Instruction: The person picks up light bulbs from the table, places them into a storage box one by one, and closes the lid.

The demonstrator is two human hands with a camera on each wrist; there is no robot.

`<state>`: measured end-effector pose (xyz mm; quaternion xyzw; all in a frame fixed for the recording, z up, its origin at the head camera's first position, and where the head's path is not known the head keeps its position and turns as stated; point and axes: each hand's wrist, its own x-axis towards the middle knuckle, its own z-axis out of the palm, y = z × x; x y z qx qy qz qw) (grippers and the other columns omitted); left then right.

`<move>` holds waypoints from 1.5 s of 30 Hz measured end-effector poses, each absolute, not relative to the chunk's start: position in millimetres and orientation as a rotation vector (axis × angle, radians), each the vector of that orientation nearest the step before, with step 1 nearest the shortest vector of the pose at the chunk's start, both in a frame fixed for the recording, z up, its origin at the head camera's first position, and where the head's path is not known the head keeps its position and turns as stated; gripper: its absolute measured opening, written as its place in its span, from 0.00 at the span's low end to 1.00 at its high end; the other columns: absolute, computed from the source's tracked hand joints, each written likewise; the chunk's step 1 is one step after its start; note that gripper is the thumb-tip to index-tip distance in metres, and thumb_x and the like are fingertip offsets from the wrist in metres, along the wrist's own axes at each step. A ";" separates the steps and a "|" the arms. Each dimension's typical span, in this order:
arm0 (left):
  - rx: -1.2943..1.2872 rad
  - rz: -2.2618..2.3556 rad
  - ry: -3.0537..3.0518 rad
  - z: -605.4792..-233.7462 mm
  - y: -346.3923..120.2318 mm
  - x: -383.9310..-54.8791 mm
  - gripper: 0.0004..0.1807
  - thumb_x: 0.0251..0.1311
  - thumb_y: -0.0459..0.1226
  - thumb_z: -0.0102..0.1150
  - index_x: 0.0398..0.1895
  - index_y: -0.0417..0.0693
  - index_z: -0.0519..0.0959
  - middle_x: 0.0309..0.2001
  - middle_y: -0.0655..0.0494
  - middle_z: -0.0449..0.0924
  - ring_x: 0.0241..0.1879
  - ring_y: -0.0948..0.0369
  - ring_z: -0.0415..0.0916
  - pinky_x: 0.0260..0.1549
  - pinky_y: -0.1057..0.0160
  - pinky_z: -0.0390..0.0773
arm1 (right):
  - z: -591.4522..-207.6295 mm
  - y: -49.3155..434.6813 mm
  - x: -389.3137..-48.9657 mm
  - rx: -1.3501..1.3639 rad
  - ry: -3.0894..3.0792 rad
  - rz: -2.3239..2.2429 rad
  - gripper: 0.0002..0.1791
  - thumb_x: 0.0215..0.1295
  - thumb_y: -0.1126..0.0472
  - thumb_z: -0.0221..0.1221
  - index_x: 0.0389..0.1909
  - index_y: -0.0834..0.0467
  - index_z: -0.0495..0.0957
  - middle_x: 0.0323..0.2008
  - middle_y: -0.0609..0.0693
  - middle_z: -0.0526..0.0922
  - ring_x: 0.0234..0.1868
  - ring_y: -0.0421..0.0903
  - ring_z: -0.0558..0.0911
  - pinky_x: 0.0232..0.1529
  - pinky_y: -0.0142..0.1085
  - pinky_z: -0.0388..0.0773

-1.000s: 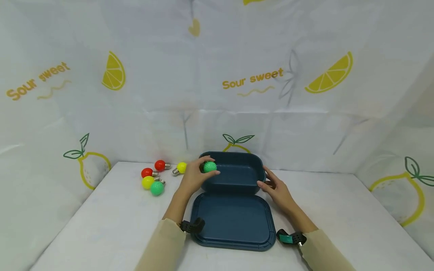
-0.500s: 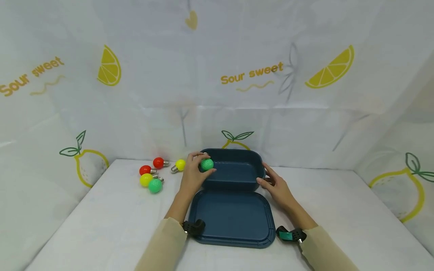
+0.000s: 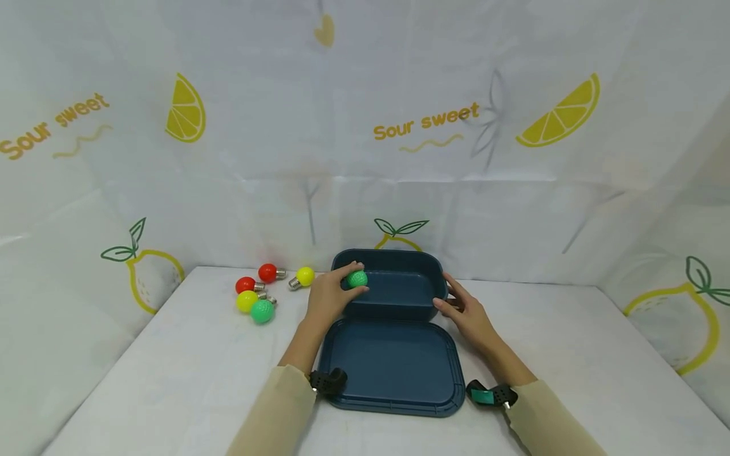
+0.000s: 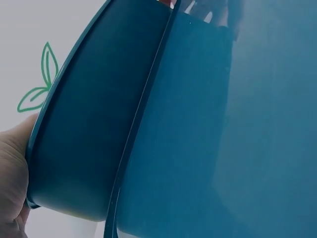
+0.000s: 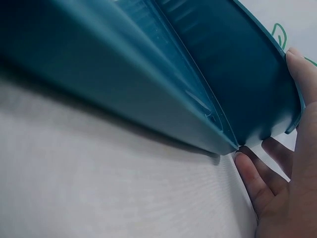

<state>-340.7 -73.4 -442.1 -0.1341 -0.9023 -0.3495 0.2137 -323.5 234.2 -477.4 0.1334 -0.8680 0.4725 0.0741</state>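
Observation:
My left hand (image 3: 327,297) pinches a dimpled green light bulb (image 3: 357,278) between thumb and fingers, over the left end of a dark blue box (image 3: 406,290). The bulb's base is hidden behind the fingers. At the box's right end, my right hand (image 3: 469,320) holds the wall. In the right wrist view its thumb (image 5: 301,74) lies on the rim and the fingers reach the outer side below. A matching flat lid (image 3: 393,367) lies in front of the box. The left wrist view shows the box and part of the left hand (image 4: 12,176), but no bulb.
Left of the box lie two red bulbs (image 3: 267,273), two yellow bulbs (image 3: 305,276) and another green bulb (image 3: 262,311), all with metal screw bases. They rest on a white-covered table (image 3: 171,380). A lemon-print curtain (image 3: 274,126) hangs behind.
My left hand shifted slightly left, then right with the green bulb, now a little further over the box. The right hand keeps its place on the box. The head view tilted slightly.

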 end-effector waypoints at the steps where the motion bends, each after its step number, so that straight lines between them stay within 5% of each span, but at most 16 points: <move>1: -0.361 -0.981 -2.519 -441.5 -73.4 -340.4 0.29 0.50 0.45 0.77 0.60 0.59 0.83 0.61 0.57 0.83 0.54 0.51 0.83 0.50 0.53 0.83 | -477.2 233.7 -322.9 0.398 -2.606 1.420 0.40 0.74 0.53 0.57 0.81 0.49 0.50 0.73 0.68 0.66 0.57 0.60 0.83 0.48 0.36 0.81; 12: -0.339 -1.031 -2.648 -435.4 -69.8 -339.7 0.26 0.53 0.51 0.74 0.57 0.59 0.84 0.51 0.52 0.87 0.43 0.55 0.81 0.42 0.57 0.82 | -475.4 230.5 -320.4 0.365 -2.616 1.422 0.40 0.74 0.49 0.57 0.81 0.47 0.51 0.73 0.67 0.66 0.58 0.60 0.83 0.53 0.46 0.82; 33: -0.332 -0.945 -2.533 -437.1 -67.3 -336.8 0.27 0.52 0.46 0.77 0.57 0.55 0.84 0.55 0.52 0.86 0.49 0.52 0.84 0.46 0.53 0.83 | -478.0 234.2 -323.1 0.369 -2.637 1.400 0.40 0.75 0.48 0.56 0.81 0.47 0.49 0.74 0.67 0.66 0.58 0.59 0.83 0.53 0.42 0.82; 45: -0.319 -0.912 -2.591 -434.6 -65.8 -336.0 0.26 0.53 0.47 0.75 0.57 0.57 0.84 0.56 0.53 0.85 0.49 0.53 0.84 0.45 0.54 0.83 | -475.8 232.7 -323.0 0.362 -2.626 1.421 0.40 0.75 0.50 0.57 0.81 0.48 0.50 0.73 0.68 0.65 0.59 0.63 0.82 0.54 0.51 0.83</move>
